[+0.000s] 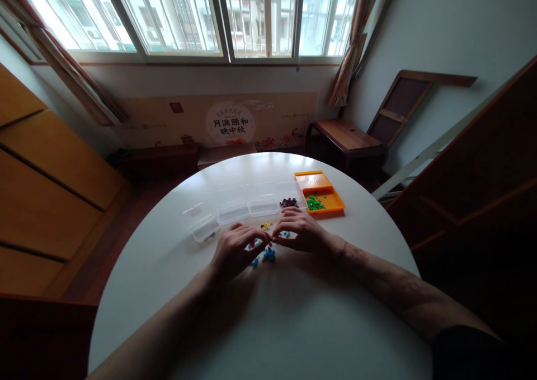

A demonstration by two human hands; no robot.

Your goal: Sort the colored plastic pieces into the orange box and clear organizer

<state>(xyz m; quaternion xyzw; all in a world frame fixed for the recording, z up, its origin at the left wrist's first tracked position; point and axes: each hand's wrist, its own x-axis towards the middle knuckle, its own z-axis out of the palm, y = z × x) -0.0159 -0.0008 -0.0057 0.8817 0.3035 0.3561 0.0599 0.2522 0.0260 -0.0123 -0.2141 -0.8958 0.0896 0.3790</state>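
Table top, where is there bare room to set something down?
Bare: the near half of the table below both hands, and its far edge beyond the clear boxes. Crowded: around the small pieces and the orange tray.

Both hands, left hand (235, 248) and right hand (300, 231), rest on the desk (260, 324) over scattered small pieces (266, 252); behind them stands a row of boxes (247, 207), a tray (321, 192) at its right end.

A single head-worn view looks forward and down from the person's own seat across the round white table (293, 324), facing the window (188, 16) on the far wall. Both forearms enter from the bottom edge (the wide lens bends the room's edges), with the tabletop near.
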